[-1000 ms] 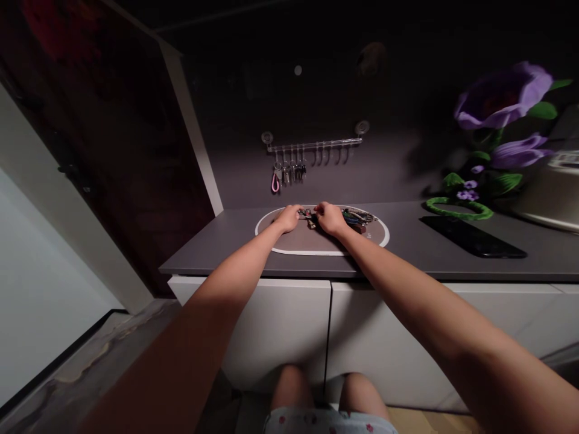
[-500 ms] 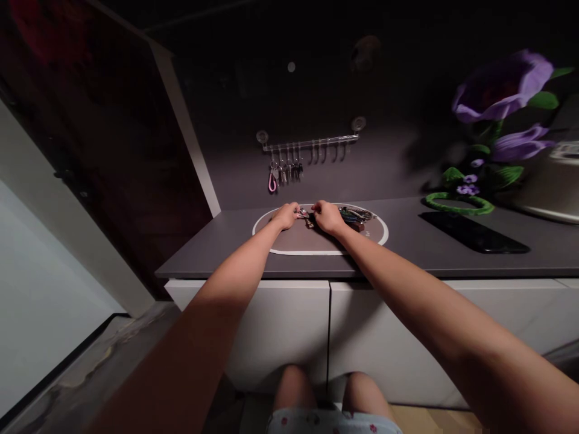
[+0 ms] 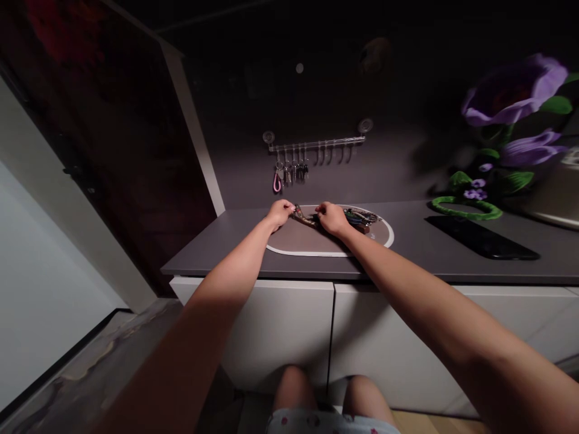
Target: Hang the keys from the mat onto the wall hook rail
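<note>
On an oval brown mat (image 3: pixel 312 243) with a white rim, my left hand (image 3: pixel 278 216) pinches the left end of a thin brownish strand with metal-looking bits (image 3: pixel 306 218). Its exact kind is too small to tell; it stretches towards my right hand (image 3: pixel 333 219). The right fingers are curled together at the strand's other end, and what they grip is hidden. Just right of that hand lies a pile of small strands and bits (image 3: pixel 362 218), some greenish, some pale, with a brown piece at the front.
Above the mat, a clear hook rail (image 3: pixel 319 144) on the wall carries several keys (image 3: pixel 294 173) and a pink loop (image 3: pixel 277 182). To the right lie a black phone-like slab (image 3: pixel 482 237), a green ring (image 3: pixel 465 208) and purple flowers (image 3: pixel 515 96). White cabinet doors (image 3: pixel 280 325) stand below the grey counter.
My left hand has shifted slightly left, away from the right hand, drawing the strand out longer between them. The right hand stays near the pile. The view has shifted a little.
</note>
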The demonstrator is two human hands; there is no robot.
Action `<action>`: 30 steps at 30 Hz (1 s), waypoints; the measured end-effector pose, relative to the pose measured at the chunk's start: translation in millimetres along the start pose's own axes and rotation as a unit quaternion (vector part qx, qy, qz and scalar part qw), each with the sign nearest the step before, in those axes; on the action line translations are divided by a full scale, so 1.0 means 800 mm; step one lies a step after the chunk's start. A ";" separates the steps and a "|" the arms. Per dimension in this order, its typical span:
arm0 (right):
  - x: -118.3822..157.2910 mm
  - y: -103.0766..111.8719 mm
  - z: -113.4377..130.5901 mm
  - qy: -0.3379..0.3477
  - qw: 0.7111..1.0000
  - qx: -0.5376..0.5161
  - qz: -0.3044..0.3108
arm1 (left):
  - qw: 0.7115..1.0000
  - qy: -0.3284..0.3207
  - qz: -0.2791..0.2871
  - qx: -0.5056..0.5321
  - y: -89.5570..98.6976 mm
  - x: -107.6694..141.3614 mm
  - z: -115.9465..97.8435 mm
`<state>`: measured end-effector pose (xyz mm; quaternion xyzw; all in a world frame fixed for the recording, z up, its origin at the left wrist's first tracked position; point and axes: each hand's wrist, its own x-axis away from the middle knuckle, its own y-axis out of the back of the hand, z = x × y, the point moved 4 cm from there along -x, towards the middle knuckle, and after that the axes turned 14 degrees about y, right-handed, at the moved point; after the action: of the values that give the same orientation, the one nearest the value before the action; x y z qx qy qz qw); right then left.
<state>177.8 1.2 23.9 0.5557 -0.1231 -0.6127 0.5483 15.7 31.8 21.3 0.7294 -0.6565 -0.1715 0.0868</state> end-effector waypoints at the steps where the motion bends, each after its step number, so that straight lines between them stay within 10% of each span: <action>1: 0.000 0.000 0.000 0.002 1.000 -0.001 -0.001 | 1.000 -0.004 -0.001 0.008 0.002 0.000 -0.003; 30: -0.012 0.000 0.033 0.135 0.989 -0.036 -0.055 | 0.946 -0.256 -0.054 -0.191 0.013 0.009 -0.045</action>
<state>154.3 -3.2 38.6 0.6194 0.0054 -0.5652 0.5448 19.6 19.9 57.7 0.6649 -0.5716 -0.4787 0.0442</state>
